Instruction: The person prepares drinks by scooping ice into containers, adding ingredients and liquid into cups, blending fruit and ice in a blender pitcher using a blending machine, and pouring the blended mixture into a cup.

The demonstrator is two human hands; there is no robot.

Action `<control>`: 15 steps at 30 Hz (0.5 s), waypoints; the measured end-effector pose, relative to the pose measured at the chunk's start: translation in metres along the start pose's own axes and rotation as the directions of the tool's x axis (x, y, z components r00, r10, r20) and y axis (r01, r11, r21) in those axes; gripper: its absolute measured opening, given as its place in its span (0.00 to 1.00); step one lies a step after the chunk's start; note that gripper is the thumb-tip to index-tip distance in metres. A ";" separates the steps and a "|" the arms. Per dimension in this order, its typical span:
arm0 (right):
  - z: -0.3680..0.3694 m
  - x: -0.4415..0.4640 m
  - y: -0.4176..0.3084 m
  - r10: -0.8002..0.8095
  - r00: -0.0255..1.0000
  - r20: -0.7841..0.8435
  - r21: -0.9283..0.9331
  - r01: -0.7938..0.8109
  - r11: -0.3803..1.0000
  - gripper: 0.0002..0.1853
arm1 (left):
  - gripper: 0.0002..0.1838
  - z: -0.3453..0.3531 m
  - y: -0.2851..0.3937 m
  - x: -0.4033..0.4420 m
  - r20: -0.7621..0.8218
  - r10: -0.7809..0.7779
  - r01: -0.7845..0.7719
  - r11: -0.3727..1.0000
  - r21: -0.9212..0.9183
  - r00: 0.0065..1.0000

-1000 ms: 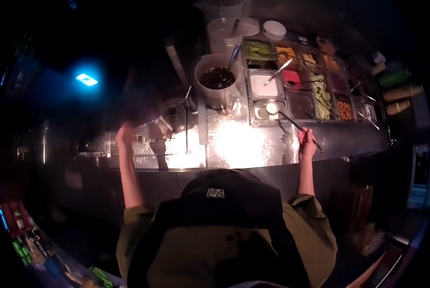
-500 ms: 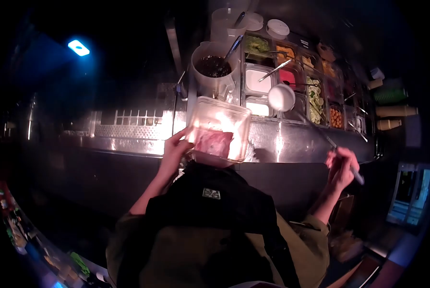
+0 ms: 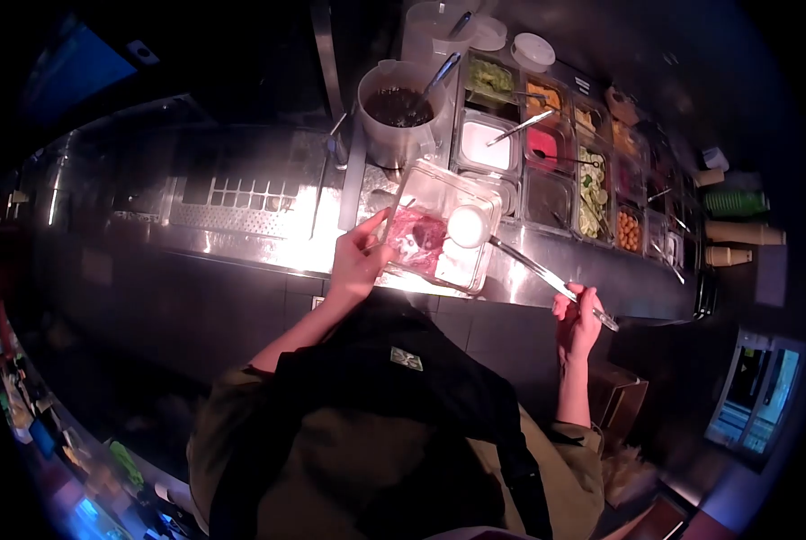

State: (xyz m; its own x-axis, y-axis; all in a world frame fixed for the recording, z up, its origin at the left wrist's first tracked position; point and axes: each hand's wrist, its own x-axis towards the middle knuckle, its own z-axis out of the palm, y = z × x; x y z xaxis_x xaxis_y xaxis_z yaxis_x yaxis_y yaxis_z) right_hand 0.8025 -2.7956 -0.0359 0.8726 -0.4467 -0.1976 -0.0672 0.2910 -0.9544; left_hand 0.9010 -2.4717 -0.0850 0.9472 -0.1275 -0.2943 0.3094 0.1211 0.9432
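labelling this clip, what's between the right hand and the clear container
In the head view, the ladle handle spans the stretch from the right hand to the clear container.

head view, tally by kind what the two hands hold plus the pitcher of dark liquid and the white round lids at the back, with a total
Clear container in the left hand: 1
Ladle in the right hand: 1
Pitcher of dark liquid: 1
White round lids: 2
Total: 5
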 end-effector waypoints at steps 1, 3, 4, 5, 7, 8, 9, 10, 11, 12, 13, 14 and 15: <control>-0.012 0.013 0.012 0.056 0.998 0.005 0.201 -0.056 0.978 0.20 | 0.30 -0.001 0.003 -0.001 0.001 0.025 -0.025 0.999 0.025 1.000; -0.027 0.034 0.028 0.170 0.985 0.030 0.492 -0.163 0.855 0.18 | 0.30 -0.002 0.010 -0.008 0.000 0.069 -0.069 0.995 0.070 0.998; -0.033 0.047 0.036 0.187 0.980 0.062 0.544 -0.190 0.817 0.17 | 0.30 -0.007 0.008 -0.008 -0.014 0.065 -0.064 0.997 0.044 0.998; -0.040 0.060 0.044 0.204 0.974 0.094 0.595 -0.219 0.774 0.17 | 0.30 -0.013 0.005 -0.009 -0.027 0.059 -0.059 0.998 0.021 0.998; -0.045 0.078 0.053 0.227 0.970 0.081 0.618 -0.228 0.752 0.16 | 0.29 -0.026 0.017 -0.016 -0.043 -0.005 0.003 0.999 -0.053 0.999; -0.062 0.097 0.072 0.151 0.988 0.042 0.521 -0.151 0.840 0.18 | 0.28 -0.037 0.017 -0.019 -0.014 0.004 -0.005 0.998 -0.064 1.000; -0.071 0.110 0.084 0.141 0.990 0.013 0.436 -0.132 0.890 0.18 | 0.28 -0.050 0.017 -0.023 -0.001 0.019 -0.019 0.997 -0.076 1.000; -0.070 0.123 0.093 0.129 0.992 0.010 0.346 -0.124 0.930 0.19 | 0.27 -0.069 0.017 -0.029 -0.012 0.041 -0.042 0.995 -0.087 0.999; -0.060 0.134 0.099 0.086 0.995 -0.060 0.206 -0.072 0.976 0.20 | 0.27 -0.081 0.020 -0.038 -0.067 0.020 -0.024 0.997 -0.067 0.998; -0.046 0.146 0.107 0.028 0.993 -0.111 0.062 -0.022 0.998 0.20 | 0.28 -0.101 0.022 -0.042 -0.081 0.010 -0.019 0.994 -0.110 0.997; -0.035 0.156 0.116 0.042 0.994 -0.101 0.014 -0.041 0.999 0.20 | 0.28 -0.119 0.027 -0.052 -0.128 0.010 -0.031 0.986 -0.163 0.992; -0.029 0.168 0.123 0.044 0.994 -0.102 -0.037 -0.048 0.998 0.21 | 0.28 -0.140 0.032 -0.062 -0.159 0.013 -0.048 0.974 -0.219 0.987; -0.040 0.192 0.133 0.118 0.993 0.015 -0.112 -0.115 0.987 0.21 | 0.28 -0.163 0.033 -0.073 -0.214 0.025 -0.077 0.967 -0.241 0.976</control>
State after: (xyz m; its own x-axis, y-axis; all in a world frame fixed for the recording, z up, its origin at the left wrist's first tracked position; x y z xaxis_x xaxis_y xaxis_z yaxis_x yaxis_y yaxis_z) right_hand 0.9416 -2.8762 -0.2100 0.8655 -0.3969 -0.3054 -0.2213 0.2440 -0.9442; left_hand 0.8562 -2.2982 -0.0573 0.9506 0.0895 -0.2973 0.2466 0.3643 0.8981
